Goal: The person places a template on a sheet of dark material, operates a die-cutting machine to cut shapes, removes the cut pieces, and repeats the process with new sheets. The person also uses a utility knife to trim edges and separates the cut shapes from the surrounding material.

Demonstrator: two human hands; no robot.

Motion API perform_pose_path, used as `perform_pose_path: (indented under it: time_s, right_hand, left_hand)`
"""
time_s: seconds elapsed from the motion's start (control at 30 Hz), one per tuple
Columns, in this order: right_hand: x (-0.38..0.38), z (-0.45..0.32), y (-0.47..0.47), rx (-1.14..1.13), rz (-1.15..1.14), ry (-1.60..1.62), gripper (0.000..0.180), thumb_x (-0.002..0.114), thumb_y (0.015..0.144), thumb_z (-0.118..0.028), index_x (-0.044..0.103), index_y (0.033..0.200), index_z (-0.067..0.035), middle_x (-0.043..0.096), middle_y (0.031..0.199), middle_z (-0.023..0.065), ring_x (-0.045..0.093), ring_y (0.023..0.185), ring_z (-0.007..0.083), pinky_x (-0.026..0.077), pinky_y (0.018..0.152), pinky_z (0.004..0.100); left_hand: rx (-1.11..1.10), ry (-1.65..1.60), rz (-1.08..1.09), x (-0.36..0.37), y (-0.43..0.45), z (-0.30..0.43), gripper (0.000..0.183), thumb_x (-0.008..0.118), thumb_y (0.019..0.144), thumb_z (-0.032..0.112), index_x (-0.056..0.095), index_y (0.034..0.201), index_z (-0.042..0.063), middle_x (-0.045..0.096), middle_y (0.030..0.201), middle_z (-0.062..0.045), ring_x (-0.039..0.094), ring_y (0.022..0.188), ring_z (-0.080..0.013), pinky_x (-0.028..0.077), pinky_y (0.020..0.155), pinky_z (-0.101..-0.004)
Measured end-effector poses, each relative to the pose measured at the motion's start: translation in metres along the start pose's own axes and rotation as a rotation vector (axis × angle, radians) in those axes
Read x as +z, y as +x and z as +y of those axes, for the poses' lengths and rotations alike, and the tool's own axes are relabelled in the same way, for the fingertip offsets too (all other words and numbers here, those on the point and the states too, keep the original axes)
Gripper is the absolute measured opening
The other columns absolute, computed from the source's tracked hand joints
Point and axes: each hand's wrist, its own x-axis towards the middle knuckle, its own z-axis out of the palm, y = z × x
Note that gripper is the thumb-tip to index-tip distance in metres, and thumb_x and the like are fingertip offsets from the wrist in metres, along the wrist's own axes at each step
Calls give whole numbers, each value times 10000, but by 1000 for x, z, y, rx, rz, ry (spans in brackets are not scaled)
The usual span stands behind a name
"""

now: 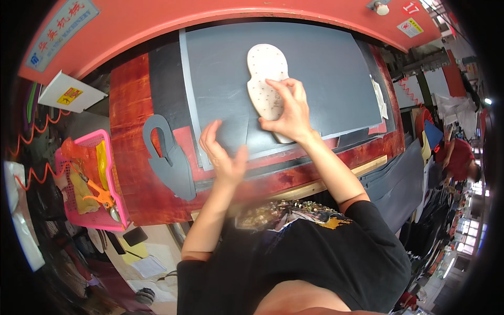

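Observation:
A white sole-shaped template [267,63], dotted with small dark marks and bearing handwriting, lies on a dark grey sheet [323,51]. My right hand [293,108] is over its lower half, thumb and forefinger spread apart; whether the fingers touch it I cannot tell. Part of the template's lower end is hidden under that hand. To the left, my left hand [224,153] hovers near the sheet's front edge, fingers apart and nothing in them; it is slightly blurred. Left of that hand lies a grey sole-shaped cutout piece [169,169] with a looped opening.
The red machine beam [157,37] spans the far side above the worn red table [130,157]. At left stands a pink plastic basket [118,197] holding an orange-handled tool [100,193]. Grey sheets [393,185] are stacked at right. Farther right is another person [458,159].

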Motion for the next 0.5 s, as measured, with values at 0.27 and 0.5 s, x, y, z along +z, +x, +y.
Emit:
perform_pose_path:
  time_s: [0.27,0.5]
  right_hand:
    - [11,16,38,-50,-36,-40,829,821,530,-262,543,1306,-171,402,1236,143,402,1194,350,399,998,445]
    - [7,54,84,-103,183,142,639,808,644,-250,576,1221,-99,450,1264,160,442,1182,352,403,980,434]
  left_hand:
    - [-32,-28,-24,11,34,-13,580,635,794,205,439,1294,-13,536,1143,-167,454,1125,-316,340,997,-444]
    - [122,170,4,24,140,-24,678,599,871,262,318,1393,-66,396,1386,-226,316,1310,-385,235,1093,-495]
